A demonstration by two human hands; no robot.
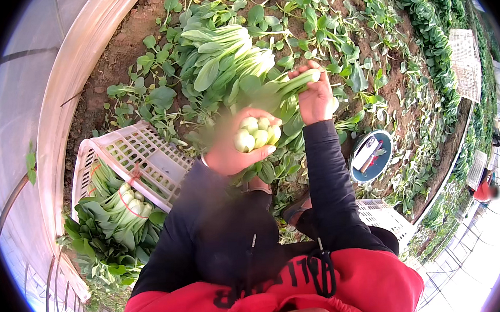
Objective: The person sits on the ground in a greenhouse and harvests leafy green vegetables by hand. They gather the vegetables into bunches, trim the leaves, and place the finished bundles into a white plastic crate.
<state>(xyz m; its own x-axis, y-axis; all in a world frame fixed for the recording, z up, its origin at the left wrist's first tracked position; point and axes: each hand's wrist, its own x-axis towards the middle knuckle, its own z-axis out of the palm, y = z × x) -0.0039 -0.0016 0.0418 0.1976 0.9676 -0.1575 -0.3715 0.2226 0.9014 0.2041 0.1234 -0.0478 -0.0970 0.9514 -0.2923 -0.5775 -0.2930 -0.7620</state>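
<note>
My left hand (228, 151) is wrapped around a bunch of green bok choy (257, 134), its pale stem ends facing me; a blurred spot hides part of the wrist and leaves. To the right, my right hand (317, 94) holds a bok choy stalk (299, 83) with its base pointing right and its leaves towards the bunch. Just beyond both hands, a pile of cut bok choy (222, 59) lies on the plants and soil, pale stems to the right.
At left a white plastic crate (155, 155) holds bok choy bundles (126, 206) tied with red bands. A blue basin (387, 147) with a phone and a knife stands at right, near another crate (384, 216). Plastic sheeting (71, 81) borders the left. A person in red (484, 191) is far right.
</note>
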